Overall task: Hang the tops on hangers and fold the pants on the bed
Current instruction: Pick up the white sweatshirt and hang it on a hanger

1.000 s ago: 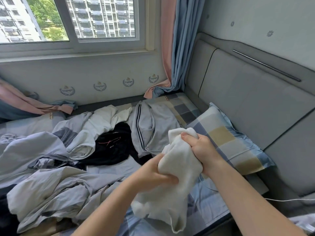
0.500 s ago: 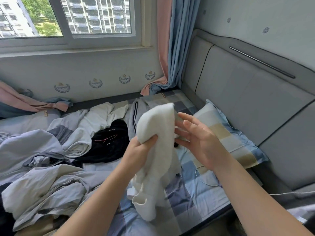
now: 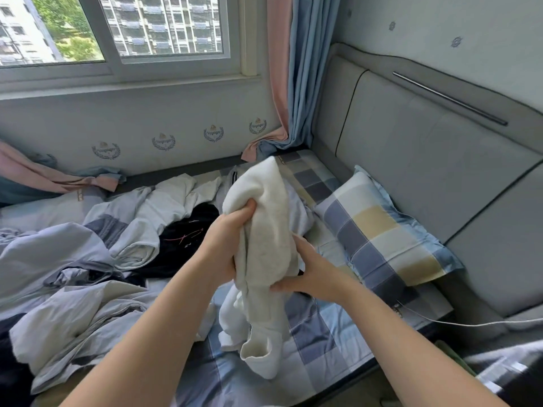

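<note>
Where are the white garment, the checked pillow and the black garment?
white garment (image 3: 264, 245), head view: bunched middle.
checked pillow (image 3: 371, 223), head view: central yellow square.
black garment (image 3: 191, 255), head view: middle, near red marks.

window (image 3: 164, 24) up top, tower blocks outside | pink-n-blue curtain (image 3: 296, 69) bunched in the corner | checked pillow (image 3: 379, 230) up against grey headboard (image 3: 426, 160) | white cable (image 3: 470, 324) trailing just past the pillow

Bed (image 3: 323, 330), checked sheet: rumpled clothes pile (image 3: 88, 259) left, checked pillow (image 3: 382, 230) right, white cable (image 3: 440, 321) near edge.
</note>
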Tool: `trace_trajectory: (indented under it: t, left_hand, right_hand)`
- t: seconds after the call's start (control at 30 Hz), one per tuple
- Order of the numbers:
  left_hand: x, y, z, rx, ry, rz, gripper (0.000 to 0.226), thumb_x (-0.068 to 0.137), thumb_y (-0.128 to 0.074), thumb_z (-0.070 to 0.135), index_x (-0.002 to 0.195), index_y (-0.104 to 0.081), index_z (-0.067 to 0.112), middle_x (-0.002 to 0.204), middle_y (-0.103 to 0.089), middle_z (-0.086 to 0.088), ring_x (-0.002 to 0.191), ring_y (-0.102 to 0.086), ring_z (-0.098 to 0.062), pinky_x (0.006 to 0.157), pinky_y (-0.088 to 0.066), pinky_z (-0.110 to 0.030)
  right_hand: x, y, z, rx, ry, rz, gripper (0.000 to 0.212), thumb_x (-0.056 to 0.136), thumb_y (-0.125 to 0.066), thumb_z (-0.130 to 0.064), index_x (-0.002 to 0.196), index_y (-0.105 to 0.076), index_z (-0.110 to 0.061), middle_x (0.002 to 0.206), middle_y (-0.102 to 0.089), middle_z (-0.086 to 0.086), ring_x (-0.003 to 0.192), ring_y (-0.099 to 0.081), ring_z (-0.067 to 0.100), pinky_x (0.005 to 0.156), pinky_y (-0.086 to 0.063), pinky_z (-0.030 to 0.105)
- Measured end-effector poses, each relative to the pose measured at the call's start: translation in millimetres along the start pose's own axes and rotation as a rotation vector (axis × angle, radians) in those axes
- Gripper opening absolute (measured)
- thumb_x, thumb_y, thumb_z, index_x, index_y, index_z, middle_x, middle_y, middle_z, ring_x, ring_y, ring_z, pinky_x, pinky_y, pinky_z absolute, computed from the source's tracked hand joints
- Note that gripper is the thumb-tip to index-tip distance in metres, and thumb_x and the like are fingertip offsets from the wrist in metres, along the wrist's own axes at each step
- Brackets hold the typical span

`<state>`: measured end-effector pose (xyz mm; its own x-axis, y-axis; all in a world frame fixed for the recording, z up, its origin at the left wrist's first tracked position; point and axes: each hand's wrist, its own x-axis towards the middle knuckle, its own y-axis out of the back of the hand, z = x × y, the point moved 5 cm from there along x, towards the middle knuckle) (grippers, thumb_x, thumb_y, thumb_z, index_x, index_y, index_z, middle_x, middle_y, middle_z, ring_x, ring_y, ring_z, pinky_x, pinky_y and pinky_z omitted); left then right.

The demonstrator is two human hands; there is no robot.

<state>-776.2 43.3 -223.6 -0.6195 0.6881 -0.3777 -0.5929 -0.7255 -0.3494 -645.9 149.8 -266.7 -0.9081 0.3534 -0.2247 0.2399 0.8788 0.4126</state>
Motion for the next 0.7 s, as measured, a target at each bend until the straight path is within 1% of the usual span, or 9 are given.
trace_trajectory:
  t: [0.13,0.23,0.3,0.37,0.47,0.5,0.57,0.6,0.7]
  left_hand:
    - [9.8,9.1,-0.6,0.081,0.042,-0.004,0.035,0.095,-0.064,0.038,0.116,-0.073,0.011,0.106,-0.075,-0.012,0.096,-0.073,-0.026,0.080,-0.057,-0.039]
    - [22.8,22.7,1.2,0.114,0.019,0.087,0.045,0.085,-0.072,0.048,0.119,-0.072,0.017,0.114,-0.074,-0.012,0.104,-0.071,-0.029,0.095,-0.055,-0.047]
    - [28.2,28.7,-1.6,0.162,0.028,0.133,0.057,0.078,-0.069,0.060,0.125,-0.067,0.028,0.121,-0.071,-0.008,0.109,-0.068,-0.028,0.101,-0.051,-0.051]
    - [31.3,33.4,-8.2,0.244,0.084,0.194,0.063,0.085,-0.057,0.069,0.132,-0.061,0.027,0.124,-0.068,-0.006,0.110,-0.065,-0.028,0.099,-0.052,-0.049]
    - [33.3,44.2,-18.1,0.369,0.195,0.278,0.075,0.091,-0.036,0.078,0.122,-0.064,0.015,0.112,-0.070,-0.008,0.095,-0.068,-0.027,0.073,-0.057,-0.036]
    - [33.5,46.9,-22.7,0.368,0.225,0.247,0.083,0.089,-0.032,0.082,0.116,-0.068,0.013,0.106,-0.073,-0.009,0.092,-0.069,-0.027,0.071,-0.057,-0.035]
    - [33.3,47.4,-35.4,0.343,0.259,0.141,0.094,0.080,-0.030,0.090,0.115,-0.072,0.014,0.104,-0.076,-0.009,0.097,-0.071,-0.028,0.086,-0.057,-0.042]
    - [34.5,48.0,-42.2,0.344,0.257,0.111,0.093,0.078,-0.030,0.092,0.116,-0.073,0.018,0.105,-0.077,-0.007,0.100,-0.071,-0.027,0.091,-0.056,-0.044]
    - [29.7,36.9,-57.4,0.393,0.216,0.048,0.074,0.085,-0.034,0.085,0.112,-0.073,0.028,0.099,-0.075,0.004,0.093,-0.068,-0.017,0.082,-0.051,-0.036]
  right_hand:
    - [10.0,10.4,14.2,-0.116,-0.053,0.025,0.029,0.087,-0.072,-0.036,0.115,-0.067,-0.032,0.111,-0.070,-0.013,0.106,-0.063,0.007,0.098,-0.052,0.043]
    - [8.3,11.8,15.0,-0.040,-0.039,0.055,0.017,0.086,-0.069,-0.036,0.099,-0.069,-0.025,0.094,-0.072,-0.009,0.091,-0.067,0.014,0.089,-0.055,0.042]
    - [5.2,13.0,13.9,0.032,-0.023,0.087,0.028,0.086,-0.070,-0.037,0.087,-0.061,-0.011,0.075,-0.060,-0.005,0.070,-0.054,0.014,0.069,-0.045,0.038]
    - [0.8,14.6,9.3,0.075,-0.014,0.128,0.040,0.087,-0.071,-0.038,0.077,-0.049,-0.006,0.065,-0.045,-0.004,0.062,-0.040,0.013,0.060,-0.034,0.032]
    - [-2.3,20.6,8.5,0.195,-0.037,0.224,0.041,0.092,-0.070,-0.036,0.078,-0.051,-0.003,0.068,-0.047,0.000,0.064,-0.042,0.015,0.060,-0.035,0.030]
    - [-3.8,23.2,8.2,0.245,-0.044,0.265,0.047,0.090,-0.072,-0.040,0.083,-0.053,0.002,0.072,-0.051,0.005,0.067,-0.046,0.017,0.063,-0.038,0.033]
    - [-5.2,29.8,8.9,0.362,-0.065,0.361,0.059,0.082,-0.073,-0.049,0.093,-0.057,0.006,0.078,-0.058,0.014,0.074,-0.054,0.022,0.068,-0.043,0.039]
    - [-5.0,32.4,9.6,0.421,-0.083,0.404,0.054,0.084,-0.073,-0.047,0.096,-0.061,0.004,0.082,-0.063,0.017,0.077,-0.058,0.023,0.070,-0.047,0.040]
    - [-5.1,40.9,10.8,0.564,-0.143,0.519,0.018,0.093,-0.071,-0.029,0.101,-0.071,-0.012,0.093,-0.075,0.008,0.085,-0.069,0.019,0.067,-0.052,0.033]
